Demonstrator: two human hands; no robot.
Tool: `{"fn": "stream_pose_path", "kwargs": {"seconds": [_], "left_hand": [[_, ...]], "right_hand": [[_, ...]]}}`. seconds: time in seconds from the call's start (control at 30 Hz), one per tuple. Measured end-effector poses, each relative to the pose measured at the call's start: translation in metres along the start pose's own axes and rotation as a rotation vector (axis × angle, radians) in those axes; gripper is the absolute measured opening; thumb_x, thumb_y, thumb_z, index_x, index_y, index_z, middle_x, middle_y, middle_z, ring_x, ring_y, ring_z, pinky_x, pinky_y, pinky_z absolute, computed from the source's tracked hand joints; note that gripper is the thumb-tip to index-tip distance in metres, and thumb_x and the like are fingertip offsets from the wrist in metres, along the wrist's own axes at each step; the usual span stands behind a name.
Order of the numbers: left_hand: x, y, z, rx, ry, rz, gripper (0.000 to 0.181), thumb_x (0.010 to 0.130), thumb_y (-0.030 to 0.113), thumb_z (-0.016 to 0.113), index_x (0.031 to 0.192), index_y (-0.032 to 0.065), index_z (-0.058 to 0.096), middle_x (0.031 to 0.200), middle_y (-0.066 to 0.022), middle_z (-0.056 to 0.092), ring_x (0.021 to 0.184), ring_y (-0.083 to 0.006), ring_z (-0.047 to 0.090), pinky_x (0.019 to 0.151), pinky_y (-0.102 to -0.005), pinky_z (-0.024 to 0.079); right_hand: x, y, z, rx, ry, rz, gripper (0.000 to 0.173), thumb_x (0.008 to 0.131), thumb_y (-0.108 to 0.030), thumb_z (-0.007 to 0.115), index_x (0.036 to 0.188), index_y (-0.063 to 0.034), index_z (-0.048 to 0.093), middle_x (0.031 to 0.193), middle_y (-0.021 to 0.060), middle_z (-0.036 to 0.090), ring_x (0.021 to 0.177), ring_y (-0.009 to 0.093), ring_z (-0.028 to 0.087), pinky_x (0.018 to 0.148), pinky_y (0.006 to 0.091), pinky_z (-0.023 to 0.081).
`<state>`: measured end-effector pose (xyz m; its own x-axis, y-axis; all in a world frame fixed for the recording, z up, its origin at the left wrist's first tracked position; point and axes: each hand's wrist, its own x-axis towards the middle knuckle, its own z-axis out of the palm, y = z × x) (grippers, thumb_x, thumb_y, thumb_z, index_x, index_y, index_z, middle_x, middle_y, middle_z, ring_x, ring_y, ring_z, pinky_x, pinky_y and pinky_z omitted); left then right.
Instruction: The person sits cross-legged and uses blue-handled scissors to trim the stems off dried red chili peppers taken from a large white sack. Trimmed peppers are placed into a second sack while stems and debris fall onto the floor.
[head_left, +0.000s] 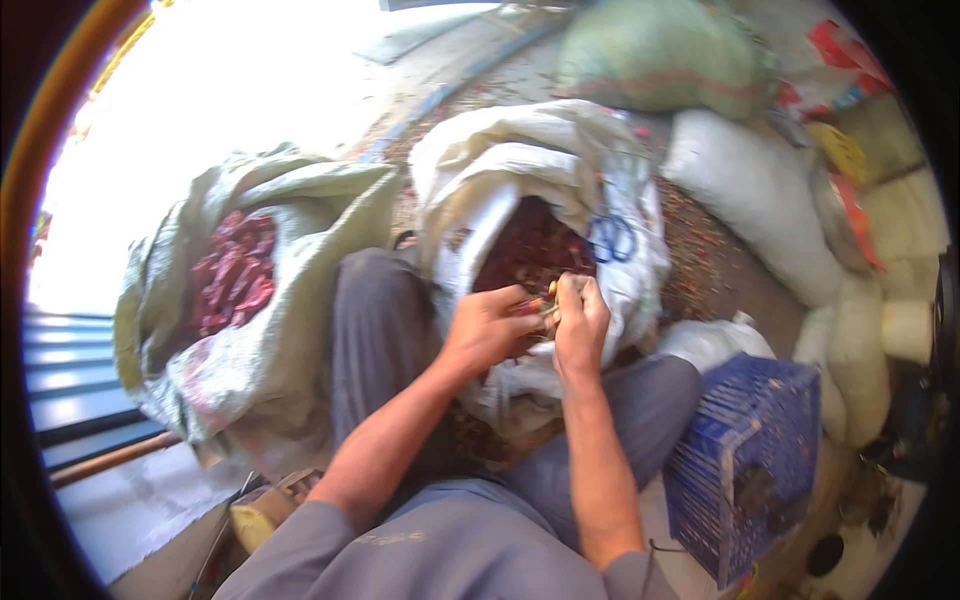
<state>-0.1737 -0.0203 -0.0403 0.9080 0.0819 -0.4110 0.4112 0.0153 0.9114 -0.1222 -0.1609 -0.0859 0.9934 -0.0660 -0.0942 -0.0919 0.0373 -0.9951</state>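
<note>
Both my hands meet over the mouth of a white woven sack (517, 161) between my knees. Dark red dried pods (536, 240), apparently chillies, fill its opening. My left hand (491, 322) pinches a small reddish pod with pale stalks, partly hidden by the fingers. Close beside it, my right hand (581, 315) has its fingers closed on the pale stalk end, near a yellowish tip. Blur hides the exact grip. Blue-handled scissors (613, 238) rest on the sack's right side, their blades not clearly visible.
At left stands a greenish woven sack (322, 225) holding brighter red dried pods (236, 274). A blue plastic crate (739, 465) is by my right knee. Full sacks, one green (660, 60) and one white (750, 195), lie beyond. Plant scraps (694, 247) litter the floor.
</note>
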Motion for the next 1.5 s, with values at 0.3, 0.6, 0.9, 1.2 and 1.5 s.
{"fn": "stream_pose_path", "kwargs": {"seconds": [0.3, 0.6, 0.9, 1.2, 1.5], "left_hand": [[-0.082, -0.033, -0.017, -0.345, -0.236, 0.038, 0.015, 0.092, 0.004, 0.065, 0.107, -0.0001, 0.064, 0.077, -0.0053, 0.066, 0.066, -0.0129, 0.068, 0.054, -0.0253, 0.053], [-0.107, 0.068, -0.148, 0.092, 0.433, 0.449, 0.018, 0.089, 0.007, 0.064, 0.106, 0.0011, 0.065, 0.073, -0.0064, 0.067, 0.062, -0.0163, 0.07, 0.047, -0.0221, 0.048], [-0.059, -0.06, -0.413, 0.933, 0.738, -0.168, 0.035, 0.079, 0.032, 0.066, 0.106, 0.01, 0.071, 0.101, -0.018, 0.071, 0.102, -0.035, 0.066, 0.089, -0.0442, 0.05], [-0.152, -0.099, -0.459, 1.174, 0.823, -0.589, 0.041, 0.079, 0.034, 0.067, 0.107, 0.0038, 0.071, 0.109, -0.0234, 0.068, 0.104, -0.0361, 0.066, 0.089, -0.0457, 0.051], [-0.152, -0.058, -0.289, 1.153, 0.311, -0.017, 0.021, 0.091, 0.024, 0.055, 0.101, 0.0067, 0.063, 0.091, -0.0208, 0.068, 0.089, -0.0392, 0.065, 0.081, -0.0505, 0.049]], "right_hand": [[0.033, -0.1, -0.082, -0.769, 0.354, -0.842, 0.025, 0.091, -0.009, 0.063, 0.113, 0.0009, 0.059, 0.099, 0.0121, 0.064, 0.087, 0.025, 0.065, 0.079, 0.0373, 0.053], [0.027, -0.042, -0.136, -1.427, -0.258, -0.217, 0.028, 0.083, -0.025, 0.069, 0.102, -0.0045, 0.07, 0.103, 0.0189, 0.068, 0.101, 0.038, 0.064, 0.086, 0.0481, 0.05], [0.024, -0.035, -0.124, -1.323, -0.304, -0.175, 0.029, 0.084, -0.028, 0.066, 0.097, -0.002, 0.068, 0.093, 0.0249, 0.067, 0.092, 0.043, 0.064, 0.081, 0.049, 0.049], [0.022, -0.032, -0.134, -1.445, -0.318, -0.178, 0.027, 0.082, -0.024, 0.066, 0.094, 0.0004, 0.067, 0.089, 0.027, 0.066, 0.089, 0.045, 0.063, 0.077, 0.0504, 0.048], [0.04, -0.039, -0.104, -1.019, -0.313, 0.039, 0.028, 0.086, -0.022, 0.065, 0.101, 0.0011, 0.07, 0.073, 0.0121, 0.068, 0.067, 0.017, 0.065, 0.064, 0.0334, 0.049]]}}
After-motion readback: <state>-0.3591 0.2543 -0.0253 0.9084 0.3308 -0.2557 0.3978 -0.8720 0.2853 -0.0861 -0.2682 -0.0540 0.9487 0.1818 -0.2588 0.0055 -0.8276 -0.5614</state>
